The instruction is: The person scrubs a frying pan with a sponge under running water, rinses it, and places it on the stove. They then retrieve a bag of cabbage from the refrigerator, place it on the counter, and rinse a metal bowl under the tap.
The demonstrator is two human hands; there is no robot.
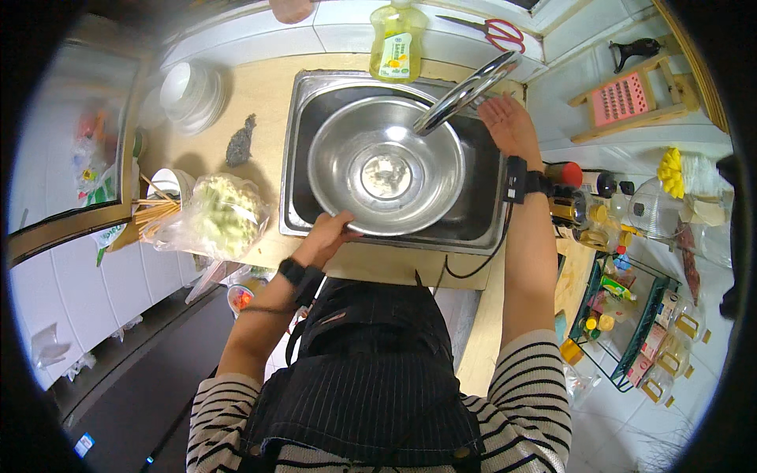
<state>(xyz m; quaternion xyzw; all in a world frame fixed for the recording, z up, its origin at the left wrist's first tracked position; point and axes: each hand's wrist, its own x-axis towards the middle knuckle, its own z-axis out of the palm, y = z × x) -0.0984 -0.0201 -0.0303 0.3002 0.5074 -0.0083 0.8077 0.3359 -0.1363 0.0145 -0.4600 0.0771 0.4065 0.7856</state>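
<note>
A stainless steel bowl (pixel 331 165) sits in the metal sink (pixel 482 236), tilted against its near edge. My left hand (pixel 328 235) grips the bowl's near left rim, thumb on top. Beside the chrome faucet (pixel 458 97), at the sink's far right, my right hand (pixel 507 121) is raised with its fingers extended and nothing visible in it. The faucet's spout reaches over the bowl's right side. A shiny round patch shows at the bowl's bottom; whether it is water cannot be told.
Behind the sink stands a dish soap bottle (pixel 397 50), near red-handled scissors (pixel 502 34). Left on the counter are stacked white bowls (pixel 183 94), a grey scouring pad (pixel 241 142), a plastic bag of a pale green vegetable (pixel 227 213) and chopsticks (pixel 157 216). Bottles (pixel 591 222) line the right.
</note>
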